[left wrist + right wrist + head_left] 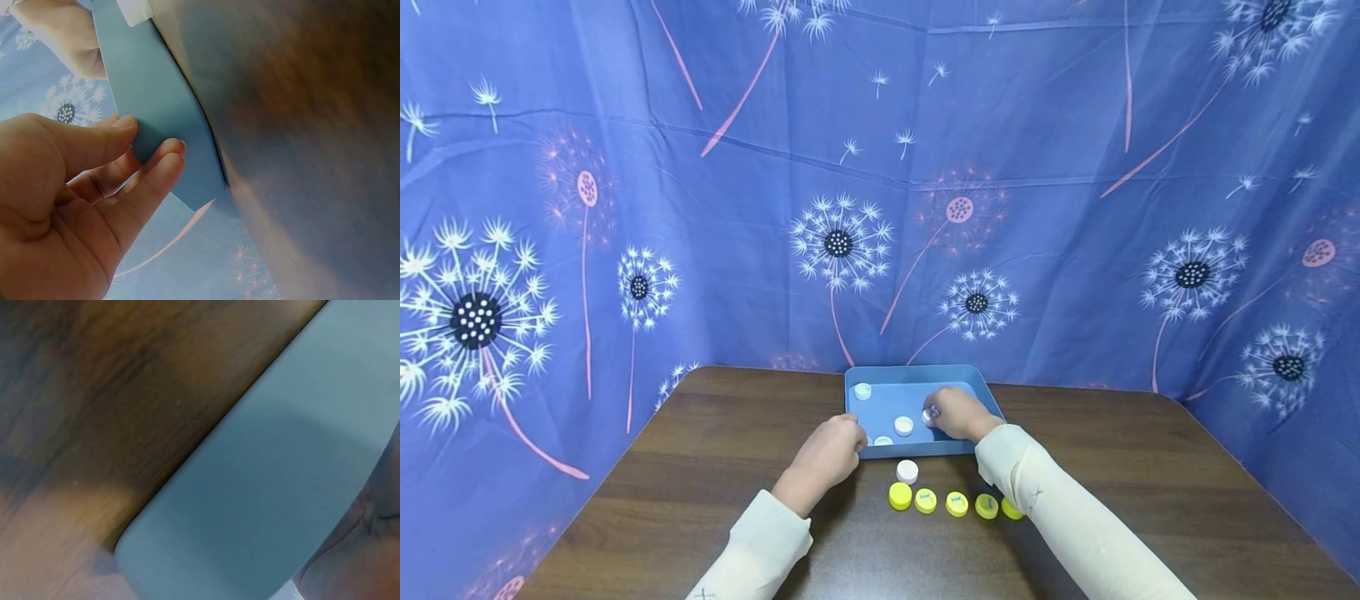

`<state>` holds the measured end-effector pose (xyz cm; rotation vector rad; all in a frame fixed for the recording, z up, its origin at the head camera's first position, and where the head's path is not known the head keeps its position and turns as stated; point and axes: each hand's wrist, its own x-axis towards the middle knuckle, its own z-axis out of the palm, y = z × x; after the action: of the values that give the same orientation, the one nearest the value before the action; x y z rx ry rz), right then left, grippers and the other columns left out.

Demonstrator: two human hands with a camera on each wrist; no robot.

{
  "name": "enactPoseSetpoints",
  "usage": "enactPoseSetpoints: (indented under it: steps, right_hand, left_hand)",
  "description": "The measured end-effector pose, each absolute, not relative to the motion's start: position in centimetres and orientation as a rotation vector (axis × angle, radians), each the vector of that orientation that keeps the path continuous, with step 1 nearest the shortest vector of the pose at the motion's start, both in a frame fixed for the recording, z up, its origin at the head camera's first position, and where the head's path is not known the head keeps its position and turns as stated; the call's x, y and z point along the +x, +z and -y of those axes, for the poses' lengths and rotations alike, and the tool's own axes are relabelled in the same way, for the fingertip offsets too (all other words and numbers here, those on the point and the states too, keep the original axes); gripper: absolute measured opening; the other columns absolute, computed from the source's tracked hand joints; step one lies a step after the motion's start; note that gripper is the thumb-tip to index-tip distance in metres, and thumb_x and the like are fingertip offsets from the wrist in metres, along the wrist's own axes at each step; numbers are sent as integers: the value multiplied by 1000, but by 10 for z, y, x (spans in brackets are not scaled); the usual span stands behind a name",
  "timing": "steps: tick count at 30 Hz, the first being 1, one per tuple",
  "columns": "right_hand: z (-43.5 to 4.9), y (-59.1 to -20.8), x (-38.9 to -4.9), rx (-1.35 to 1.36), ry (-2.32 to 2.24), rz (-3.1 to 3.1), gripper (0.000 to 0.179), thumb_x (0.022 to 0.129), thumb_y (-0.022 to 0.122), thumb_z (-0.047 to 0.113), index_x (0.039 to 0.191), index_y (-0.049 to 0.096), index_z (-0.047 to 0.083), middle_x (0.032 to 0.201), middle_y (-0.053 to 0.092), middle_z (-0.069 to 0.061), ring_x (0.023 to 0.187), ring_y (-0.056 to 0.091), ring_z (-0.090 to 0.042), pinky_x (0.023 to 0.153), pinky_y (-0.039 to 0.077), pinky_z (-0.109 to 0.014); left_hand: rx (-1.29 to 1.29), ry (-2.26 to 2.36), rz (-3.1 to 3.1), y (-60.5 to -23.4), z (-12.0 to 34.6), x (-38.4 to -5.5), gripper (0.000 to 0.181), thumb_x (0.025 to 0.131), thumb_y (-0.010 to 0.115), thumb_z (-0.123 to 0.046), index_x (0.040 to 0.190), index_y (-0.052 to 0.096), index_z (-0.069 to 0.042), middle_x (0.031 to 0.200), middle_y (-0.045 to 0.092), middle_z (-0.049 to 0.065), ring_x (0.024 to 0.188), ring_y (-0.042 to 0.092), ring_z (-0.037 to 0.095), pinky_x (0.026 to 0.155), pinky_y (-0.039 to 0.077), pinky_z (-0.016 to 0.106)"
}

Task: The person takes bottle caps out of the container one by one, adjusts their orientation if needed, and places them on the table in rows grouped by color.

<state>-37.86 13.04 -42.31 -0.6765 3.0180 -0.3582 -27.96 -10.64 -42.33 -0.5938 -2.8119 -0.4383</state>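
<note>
A shallow blue tray sits toward the back of the table with several white bottle caps inside, among them a white cap near the middle and another cap at the far left corner. My left hand grips the tray's wall near its front left corner; in the left wrist view the thumb and fingers of that hand meet at the rim. Reaching into the tray's right half, my right hand pinches a white cap. In the right wrist view the tray wall hides most of that hand.
In front of the tray stands a white cap. Several yellow caps, such as one yellow cap at the left end, form a row nearer me, partly under my right sleeve. A patterned blue cloth hangs behind the wooden table.
</note>
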Motion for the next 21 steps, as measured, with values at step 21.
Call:
enactPoseSetpoints:
  steps: [21]
  right_hand:
    - [-144, -389, -327, -822, -817, -3089, 30, 94, 68, 23, 122, 69, 13, 100, 61, 4, 75, 51, -10, 66, 46, -31]
  left_hand:
    - [-627, -420, 2781, -423, 106, -277, 27, 79, 61, 13, 69, 71, -10, 71, 48, -4, 66, 41, 11, 60, 40, 25]
